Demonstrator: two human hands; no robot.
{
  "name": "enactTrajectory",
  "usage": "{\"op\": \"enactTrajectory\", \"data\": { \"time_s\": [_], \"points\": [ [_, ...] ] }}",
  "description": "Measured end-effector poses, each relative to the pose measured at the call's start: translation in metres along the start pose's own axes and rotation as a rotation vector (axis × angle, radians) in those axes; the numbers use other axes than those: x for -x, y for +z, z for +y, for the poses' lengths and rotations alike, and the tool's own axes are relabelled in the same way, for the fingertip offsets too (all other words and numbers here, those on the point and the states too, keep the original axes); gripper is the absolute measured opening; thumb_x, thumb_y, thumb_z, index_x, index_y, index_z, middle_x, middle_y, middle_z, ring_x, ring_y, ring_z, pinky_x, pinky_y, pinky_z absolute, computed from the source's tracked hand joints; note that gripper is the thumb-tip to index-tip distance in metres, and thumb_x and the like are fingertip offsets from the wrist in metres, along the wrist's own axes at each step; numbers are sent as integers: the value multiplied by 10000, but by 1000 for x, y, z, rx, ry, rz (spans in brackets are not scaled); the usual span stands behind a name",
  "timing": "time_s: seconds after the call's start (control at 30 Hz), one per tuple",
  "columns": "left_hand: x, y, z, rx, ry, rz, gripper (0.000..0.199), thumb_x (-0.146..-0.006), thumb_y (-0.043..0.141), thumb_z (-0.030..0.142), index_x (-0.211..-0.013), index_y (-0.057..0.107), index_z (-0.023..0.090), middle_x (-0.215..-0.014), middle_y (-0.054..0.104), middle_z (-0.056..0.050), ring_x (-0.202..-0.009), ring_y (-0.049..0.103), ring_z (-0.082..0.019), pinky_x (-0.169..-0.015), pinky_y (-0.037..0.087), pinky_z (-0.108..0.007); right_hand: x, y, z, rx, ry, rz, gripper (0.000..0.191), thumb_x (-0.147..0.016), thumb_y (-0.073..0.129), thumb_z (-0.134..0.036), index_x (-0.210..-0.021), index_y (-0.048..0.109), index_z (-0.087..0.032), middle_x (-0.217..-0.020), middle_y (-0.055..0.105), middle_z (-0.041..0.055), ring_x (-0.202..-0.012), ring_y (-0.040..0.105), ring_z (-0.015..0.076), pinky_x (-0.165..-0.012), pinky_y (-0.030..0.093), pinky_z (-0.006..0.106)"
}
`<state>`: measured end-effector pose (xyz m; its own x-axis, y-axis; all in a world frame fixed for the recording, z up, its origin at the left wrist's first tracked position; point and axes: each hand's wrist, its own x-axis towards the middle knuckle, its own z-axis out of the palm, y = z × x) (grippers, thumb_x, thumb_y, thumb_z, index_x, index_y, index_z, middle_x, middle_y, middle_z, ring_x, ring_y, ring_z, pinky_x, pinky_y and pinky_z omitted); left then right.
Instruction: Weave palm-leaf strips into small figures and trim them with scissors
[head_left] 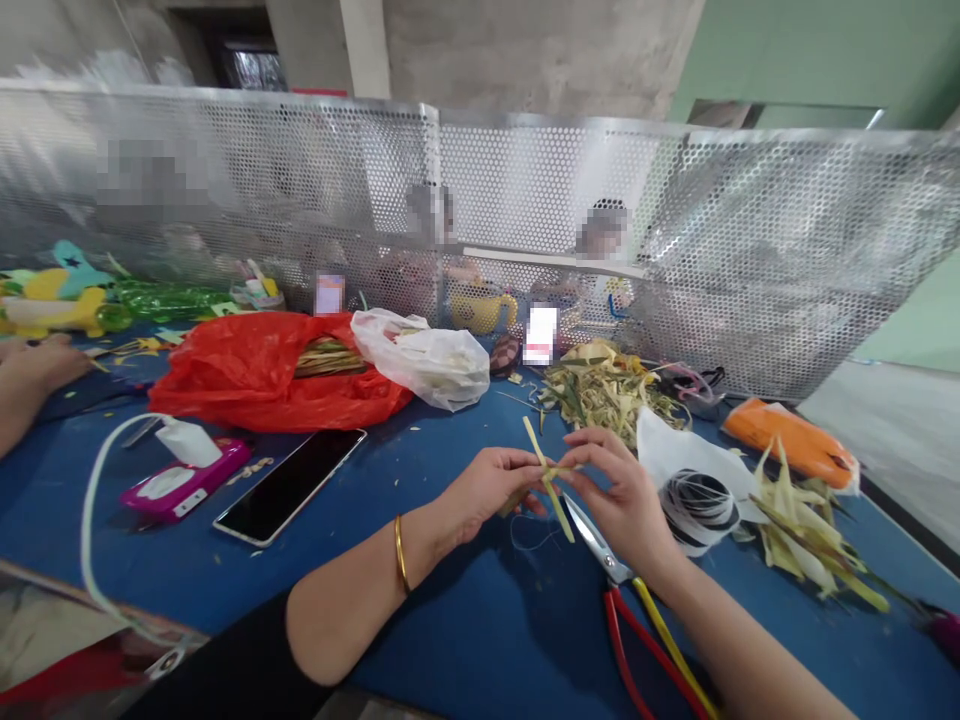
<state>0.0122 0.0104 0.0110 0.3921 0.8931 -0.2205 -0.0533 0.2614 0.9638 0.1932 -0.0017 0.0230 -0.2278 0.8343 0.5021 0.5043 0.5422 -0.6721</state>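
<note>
Near the middle of the blue table, a thin yellow-green leaf strip is held up, crossed by another short strip. My left hand, with a gold bangle on its wrist, pinches the crossing from the left. From the right, my right hand pinches the short strip between thumb and fingers. A fine thread loops below my left hand. Scissors with one red and one yellow handle lie under my right wrist, blades pointing up and left.
A black phone, a purple power strip and a red bag lie left. Leaf scraps, a wire coil and pale leaves are right. Perforated metal panels stand behind; another person's hand is far left.
</note>
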Motion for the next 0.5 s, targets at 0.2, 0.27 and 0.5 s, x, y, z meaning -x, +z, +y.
{"op": "enactTrajectory", "data": {
  "time_s": [0.2, 0.27, 0.5],
  "points": [
    [0, 5, -5, -13, 35, 4, 316, -734, 666, 425, -878, 703, 146, -779, 702, -51, -582, 640, -116, -470, 317, -182, 5, 10, 3, 209, -76, -7, 99, -844, 606, -259, -811, 699, -271, -1099, 628, 79, -1054, 559, 285, -896, 400, 450],
    [-1, 5, -6, -8, 44, 3, 305, -749, 650, 408, -896, 703, 146, -775, 699, -48, -583, 640, -114, -473, 318, -179, 5, 11, 5, 207, -84, 2, 94, -837, 614, -255, -808, 701, -276, -1092, 634, 74, -1076, 549, 287, -908, 394, 452],
    [0, 8, -6, -24, 61, 15, 204, -802, 576, 289, -861, 700, 139, -635, 650, -11, -554, 621, -106, -507, 354, -188, 5, 16, 7, 13, 94, 77, 68, -747, 696, -282, -686, 684, -255, -1059, 652, 70, -1054, 561, 282, -928, 388, 442]
  ]
}}
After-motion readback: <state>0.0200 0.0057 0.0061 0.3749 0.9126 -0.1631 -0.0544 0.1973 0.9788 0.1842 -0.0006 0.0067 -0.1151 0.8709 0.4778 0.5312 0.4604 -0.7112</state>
